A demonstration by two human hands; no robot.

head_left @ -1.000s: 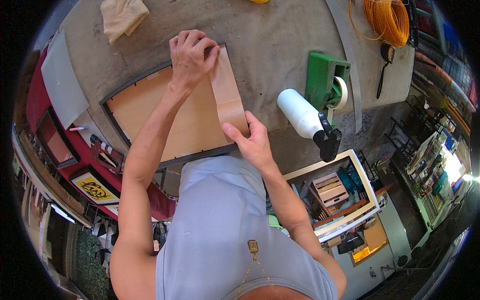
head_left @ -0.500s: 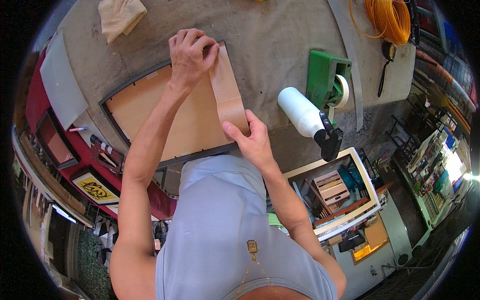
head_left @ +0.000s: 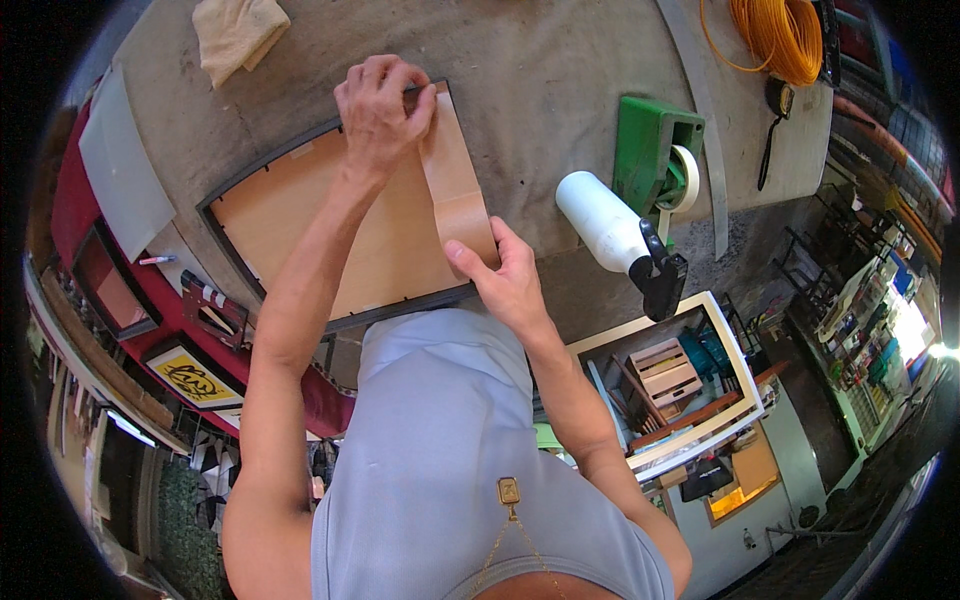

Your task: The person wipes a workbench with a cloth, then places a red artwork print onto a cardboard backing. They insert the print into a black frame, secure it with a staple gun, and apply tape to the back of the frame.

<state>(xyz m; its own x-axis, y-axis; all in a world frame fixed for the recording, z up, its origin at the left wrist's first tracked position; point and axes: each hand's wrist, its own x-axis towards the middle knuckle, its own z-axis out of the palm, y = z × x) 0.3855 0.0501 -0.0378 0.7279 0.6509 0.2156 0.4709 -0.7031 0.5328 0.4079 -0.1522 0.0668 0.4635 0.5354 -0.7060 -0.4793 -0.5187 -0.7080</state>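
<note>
A dark-edged picture frame [head_left: 232, 243] lies face down on the table in front of me, its tan backing board [head_left: 300, 220] upward. Along its right side runs a wide strip of brown paper tape [head_left: 453, 150], creased across and raised toward the near end. At the frame's far right corner, my left hand [head_left: 380, 112] has its fingers curled, pinching the far end of the tape. Nearer my body, my right hand [head_left: 508, 278] holds the tape's near end, thumb on top and fingers at the outer edge.
Right of the frame are a white spray bottle [head_left: 602, 222] with a black head, lying on its side, and a green tape dispenser [head_left: 640, 140]. Beyond them lie a metal strip [head_left: 705, 130], a tape measure [head_left: 779, 97] and coiled orange cord [head_left: 785, 40]. A beige cloth [head_left: 240, 38] lies far left.
</note>
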